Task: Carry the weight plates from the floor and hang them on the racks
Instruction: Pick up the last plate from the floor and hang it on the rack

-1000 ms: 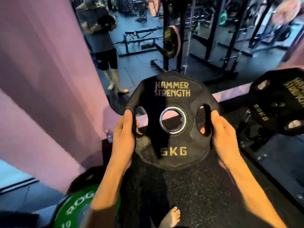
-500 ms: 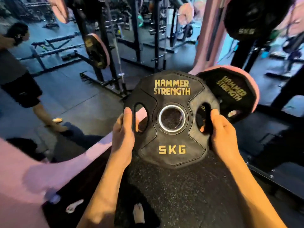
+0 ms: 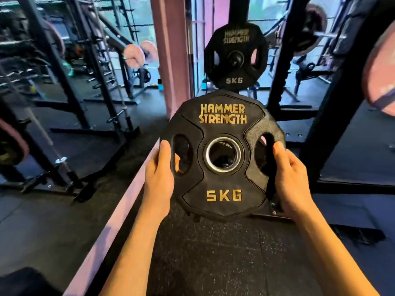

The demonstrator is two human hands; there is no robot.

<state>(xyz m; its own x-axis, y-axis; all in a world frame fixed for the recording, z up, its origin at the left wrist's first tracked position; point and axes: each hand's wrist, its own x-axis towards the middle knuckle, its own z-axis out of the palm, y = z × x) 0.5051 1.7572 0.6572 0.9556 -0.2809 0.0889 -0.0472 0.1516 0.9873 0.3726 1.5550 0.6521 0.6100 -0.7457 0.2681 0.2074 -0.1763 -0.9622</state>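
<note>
Pink pillar [image 3: 171, 50] upright ahead; pink floor strip [image 3: 119, 210] beside speckled black mat [image 3: 213, 253].

A gym: black steel racks [image 3: 64, 82] stand on dark rubber floor [image 3: 213, 253], with a 5KG plate [image 3: 236, 58] hung on a post

I hold a black 5 kg plate [image 3: 222, 154] upright before me, my left hand [image 3: 159, 178] and right hand [image 3: 291, 178] gripping its side slots, thumbs on the face. Just beyond it a second 5 kg plate [image 3: 235, 58] hangs on a black rack post [image 3: 236, 9]. A pink pillar [image 3: 171, 50] stands left of it.
</note>
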